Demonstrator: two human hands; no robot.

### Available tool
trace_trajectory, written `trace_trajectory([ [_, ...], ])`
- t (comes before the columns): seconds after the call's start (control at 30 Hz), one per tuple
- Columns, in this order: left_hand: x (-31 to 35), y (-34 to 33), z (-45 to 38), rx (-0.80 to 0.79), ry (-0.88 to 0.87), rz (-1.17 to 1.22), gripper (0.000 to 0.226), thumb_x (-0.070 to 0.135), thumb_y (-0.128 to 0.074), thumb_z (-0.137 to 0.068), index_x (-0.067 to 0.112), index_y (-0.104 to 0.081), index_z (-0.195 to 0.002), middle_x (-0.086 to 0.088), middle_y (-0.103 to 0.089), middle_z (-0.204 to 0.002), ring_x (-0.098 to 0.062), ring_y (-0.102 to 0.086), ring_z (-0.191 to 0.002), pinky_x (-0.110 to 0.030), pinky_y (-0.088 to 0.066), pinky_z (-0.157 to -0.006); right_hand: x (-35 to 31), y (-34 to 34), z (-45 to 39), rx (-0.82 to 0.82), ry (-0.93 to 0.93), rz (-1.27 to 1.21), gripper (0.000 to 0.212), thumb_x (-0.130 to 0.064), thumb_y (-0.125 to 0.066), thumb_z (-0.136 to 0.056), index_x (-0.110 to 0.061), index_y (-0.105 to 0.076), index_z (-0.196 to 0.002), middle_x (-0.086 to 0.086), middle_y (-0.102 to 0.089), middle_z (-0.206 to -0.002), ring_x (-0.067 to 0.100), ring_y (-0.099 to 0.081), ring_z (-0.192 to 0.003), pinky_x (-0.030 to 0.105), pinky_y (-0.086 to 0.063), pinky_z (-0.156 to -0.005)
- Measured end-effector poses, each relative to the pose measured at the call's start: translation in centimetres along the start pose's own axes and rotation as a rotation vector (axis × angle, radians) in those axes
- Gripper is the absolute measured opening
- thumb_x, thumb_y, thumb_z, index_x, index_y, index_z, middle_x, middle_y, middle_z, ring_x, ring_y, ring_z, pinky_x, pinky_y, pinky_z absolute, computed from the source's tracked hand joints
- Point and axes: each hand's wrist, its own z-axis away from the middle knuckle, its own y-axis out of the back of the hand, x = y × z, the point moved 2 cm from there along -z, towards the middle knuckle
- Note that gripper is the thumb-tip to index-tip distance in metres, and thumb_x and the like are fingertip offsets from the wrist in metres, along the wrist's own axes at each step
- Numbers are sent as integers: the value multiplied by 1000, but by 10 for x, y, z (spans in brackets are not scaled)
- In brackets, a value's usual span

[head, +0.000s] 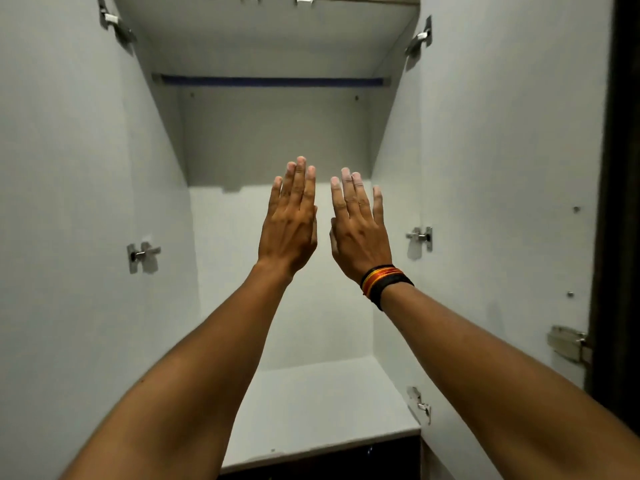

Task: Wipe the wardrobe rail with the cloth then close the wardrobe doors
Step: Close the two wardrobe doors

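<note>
wardrobe, both doors (62, 202) open wide; blue rail (273, 81) far and high, seemingly unwiped; left hand (289, 233) and right hand (360, 237) raised flat, fingers spread, holding nothing; cloth not in view; wiping and closing both outstanding.

Ahead of the left hand (289, 233) and right hand (360, 237) the wardrobe cavity is open. Above them the rail (272, 81) spans wall to wall. Open doors flank them, left door (62, 202) and right door (502, 168), their hinges (143, 254) jutting inward.
</note>
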Motion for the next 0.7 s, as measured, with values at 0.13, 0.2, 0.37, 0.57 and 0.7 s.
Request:
trace_trajectory([
  [0.13, 56, -11, -34, 52, -126, 84, 62, 8, -37, -104, 2, -14, -162, -17, -9, -171, -30, -7, -159, -45, -13, -129, 61, 42, 4, 90, -133, 89, 70, -18, -44, -96, -8, -20, -161, 17, -14, -170, 31, -12, -158, 58, -10, -126],
  [0.2, 90, -15, -48, 65, -190, 135, 62, 8, -38, -105, 2, -15, -162, -18, -11, -170, -31, -9, -159, -46, -13, -129, 93, 67, 12, 142, -209, 109, 69, -18, -44, -96, -8, -21, -161, 17, -14, -170, 31, -12, -158, 57, -10, -127],
  [0.37, 201, -9, -82, 105, -418, 298, 61, 15, -34, -105, 4, -17, -162, -17, -11, -170, -31, -8, -159, -47, -14, -128, 172, 137, 55, 361, -450, 157, 65, -16, -47, -96, -4, -29, -158, 20, -19, -168, 32, -16, -157, 56, -7, -127],
  [0.57, 313, 12, -113, 60, -686, 276, 56, 28, -27, -109, 8, -26, -161, -13, -17, -170, -30, -7, -159, -46, -6, -130, 232, 164, 127, 397, -882, -110, 48, -22, -39, -108, -3, -40, -152, 18, -37, -161, 31, -34, -150, 43, -27, -125],
  [0.7, 351, 5, -115, -165, -875, 33, 45, 33, -39, -108, 16, -53, -147, -8, -41, -161, -29, -10, -159, -50, -1, -129, 248, 145, 155, 352, -1275, -478, 43, -31, -43, -108, 2, -65, -123, 21, -70, -114, 40, -65, -113, 34, -46, -86],
])
